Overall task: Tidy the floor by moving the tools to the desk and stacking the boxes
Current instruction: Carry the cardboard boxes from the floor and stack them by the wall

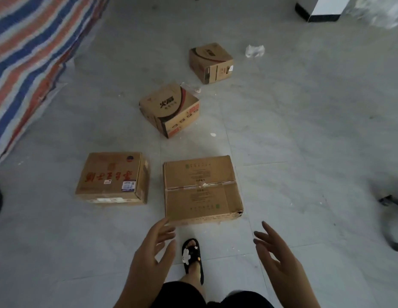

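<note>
While four boxes lie scattered, both hands reach for the nearest.
Head view: left hand (149, 247) and right hand (276, 254), fingers spread and empty, flank the flat brown taped cardboard box (202, 188) on the grey tiled floor (304, 130), probably to lift it by its sides.

Striped tarp (27, 63) runs off the left edge. Far right, a clear plastic bag (380, 12) is blurred and cropped at the top. Wheeled base (391, 203) at the right edge only partly shows (can't tell what it is). Box labels too small to read; both forearms cut off at bottom.
</note>
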Demonstrator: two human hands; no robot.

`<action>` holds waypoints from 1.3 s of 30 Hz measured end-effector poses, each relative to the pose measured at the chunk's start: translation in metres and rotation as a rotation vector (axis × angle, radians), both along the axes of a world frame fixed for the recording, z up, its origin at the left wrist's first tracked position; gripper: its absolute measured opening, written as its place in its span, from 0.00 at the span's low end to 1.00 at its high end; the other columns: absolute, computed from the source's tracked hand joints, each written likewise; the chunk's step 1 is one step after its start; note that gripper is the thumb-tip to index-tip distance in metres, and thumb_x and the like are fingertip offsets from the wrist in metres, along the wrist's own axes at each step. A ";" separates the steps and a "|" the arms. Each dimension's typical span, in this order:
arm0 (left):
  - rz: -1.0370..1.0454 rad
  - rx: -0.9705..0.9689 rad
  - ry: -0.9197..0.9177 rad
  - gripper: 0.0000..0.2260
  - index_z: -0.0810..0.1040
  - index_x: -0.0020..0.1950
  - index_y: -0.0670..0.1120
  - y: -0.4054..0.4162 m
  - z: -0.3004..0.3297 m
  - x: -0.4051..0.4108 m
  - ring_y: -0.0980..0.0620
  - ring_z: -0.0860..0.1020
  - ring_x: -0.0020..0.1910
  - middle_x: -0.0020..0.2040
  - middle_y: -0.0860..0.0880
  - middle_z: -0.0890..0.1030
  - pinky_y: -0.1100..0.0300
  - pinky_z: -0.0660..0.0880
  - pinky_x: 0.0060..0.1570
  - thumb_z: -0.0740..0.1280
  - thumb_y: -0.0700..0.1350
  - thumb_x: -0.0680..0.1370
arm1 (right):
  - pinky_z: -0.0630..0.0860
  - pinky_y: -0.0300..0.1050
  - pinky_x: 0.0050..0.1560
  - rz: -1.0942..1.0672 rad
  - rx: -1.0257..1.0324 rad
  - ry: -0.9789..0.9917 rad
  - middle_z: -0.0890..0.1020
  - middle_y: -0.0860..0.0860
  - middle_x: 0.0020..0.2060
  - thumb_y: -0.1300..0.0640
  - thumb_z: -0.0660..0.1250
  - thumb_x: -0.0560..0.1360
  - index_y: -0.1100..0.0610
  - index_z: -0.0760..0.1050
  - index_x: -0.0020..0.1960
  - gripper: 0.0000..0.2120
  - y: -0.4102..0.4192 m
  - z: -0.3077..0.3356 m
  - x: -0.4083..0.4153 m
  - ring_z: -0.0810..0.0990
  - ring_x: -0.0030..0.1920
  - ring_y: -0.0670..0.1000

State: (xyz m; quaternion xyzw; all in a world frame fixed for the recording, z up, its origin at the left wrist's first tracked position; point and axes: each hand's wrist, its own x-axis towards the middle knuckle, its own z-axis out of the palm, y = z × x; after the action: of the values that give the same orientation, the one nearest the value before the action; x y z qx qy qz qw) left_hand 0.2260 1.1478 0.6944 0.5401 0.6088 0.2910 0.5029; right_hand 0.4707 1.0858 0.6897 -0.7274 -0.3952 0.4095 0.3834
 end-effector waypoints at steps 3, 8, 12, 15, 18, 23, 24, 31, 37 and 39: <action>-0.060 -0.024 0.021 0.20 0.68 0.60 0.61 0.045 -0.005 0.003 0.66 0.77 0.52 0.52 0.69 0.77 0.65 0.72 0.55 0.65 0.37 0.76 | 0.73 0.26 0.45 0.020 -0.033 -0.001 0.79 0.38 0.53 0.63 0.66 0.74 0.39 0.67 0.60 0.23 0.039 -0.001 0.004 0.77 0.52 0.32; -0.102 -0.076 0.113 0.19 0.67 0.60 0.61 0.103 -0.031 0.018 0.68 0.76 0.53 0.51 0.63 0.80 0.67 0.71 0.56 0.65 0.39 0.77 | 0.72 0.23 0.45 0.017 -0.133 -0.004 0.81 0.37 0.51 0.63 0.65 0.75 0.41 0.68 0.62 0.22 0.090 -0.023 0.034 0.77 0.52 0.31; -0.064 -0.192 0.203 0.17 0.68 0.65 0.53 0.153 -0.097 0.029 0.64 0.75 0.51 0.54 0.56 0.77 0.59 0.71 0.60 0.63 0.41 0.78 | 0.72 0.25 0.45 0.053 -0.262 -0.057 0.79 0.44 0.53 0.61 0.64 0.76 0.48 0.68 0.67 0.21 0.133 -0.091 0.068 0.78 0.48 0.33; -0.001 -0.247 0.249 0.17 0.69 0.67 0.49 0.186 -0.167 0.035 0.60 0.74 0.52 0.55 0.53 0.77 0.64 0.70 0.55 0.63 0.42 0.79 | 0.69 0.35 0.51 0.095 -0.357 -0.094 0.78 0.47 0.55 0.59 0.64 0.77 0.53 0.67 0.70 0.22 0.168 -0.162 0.082 0.76 0.50 0.40; 0.081 -0.325 0.276 0.17 0.68 0.68 0.48 0.210 -0.260 0.039 0.56 0.73 0.53 0.56 0.52 0.76 0.65 0.67 0.52 0.62 0.42 0.79 | 0.67 0.38 0.54 0.125 -0.415 -0.155 0.77 0.52 0.60 0.57 0.63 0.78 0.54 0.66 0.71 0.22 0.202 -0.252 0.090 0.75 0.54 0.45; 0.377 -0.490 0.383 0.21 0.66 0.71 0.44 0.224 -0.447 0.023 0.46 0.72 0.63 0.67 0.43 0.72 0.55 0.68 0.57 0.63 0.44 0.79 | 0.66 0.48 0.64 0.110 -0.505 -0.307 0.68 0.57 0.70 0.52 0.60 0.79 0.56 0.59 0.75 0.26 0.240 -0.429 0.109 0.68 0.69 0.56; 0.455 -0.519 0.409 0.23 0.64 0.72 0.43 0.225 -0.481 0.018 0.44 0.70 0.65 0.69 0.43 0.70 0.54 0.67 0.59 0.63 0.46 0.79 | 0.64 0.50 0.67 0.116 -0.523 -0.338 0.64 0.57 0.72 0.50 0.59 0.79 0.56 0.56 0.76 0.28 0.243 -0.463 0.113 0.65 0.71 0.57; 0.747 -0.609 0.308 0.25 0.60 0.75 0.47 0.213 -0.630 -0.003 0.47 0.71 0.64 0.69 0.47 0.70 0.51 0.69 0.62 0.58 0.55 0.80 | 0.65 0.56 0.69 0.057 -0.497 -0.327 0.52 0.49 0.77 0.47 0.58 0.79 0.51 0.45 0.78 0.33 0.236 -0.622 0.121 0.59 0.74 0.55; 0.922 -0.588 -0.125 0.14 0.72 0.60 0.51 0.202 -0.655 0.001 0.53 0.76 0.54 0.53 0.54 0.78 0.46 0.73 0.59 0.60 0.57 0.79 | 0.75 0.49 0.46 -0.429 -0.447 0.046 0.79 0.47 0.42 0.44 0.62 0.77 0.56 0.76 0.53 0.16 0.239 -0.649 0.138 0.76 0.46 0.52; 0.938 -0.571 -0.179 0.14 0.71 0.62 0.51 0.201 -0.650 0.004 0.55 0.76 0.54 0.52 0.56 0.77 0.46 0.73 0.59 0.61 0.55 0.79 | 0.75 0.50 0.47 -0.483 -0.455 0.217 0.78 0.46 0.41 0.46 0.63 0.77 0.55 0.77 0.46 0.13 0.244 -0.642 0.139 0.77 0.44 0.50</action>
State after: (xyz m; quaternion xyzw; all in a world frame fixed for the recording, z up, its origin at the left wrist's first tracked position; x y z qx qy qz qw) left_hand 0.2303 1.3484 0.0447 0.0267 0.7936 0.3517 0.4958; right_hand 0.6097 1.3294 0.0478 -0.8191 -0.0670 0.4594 0.3370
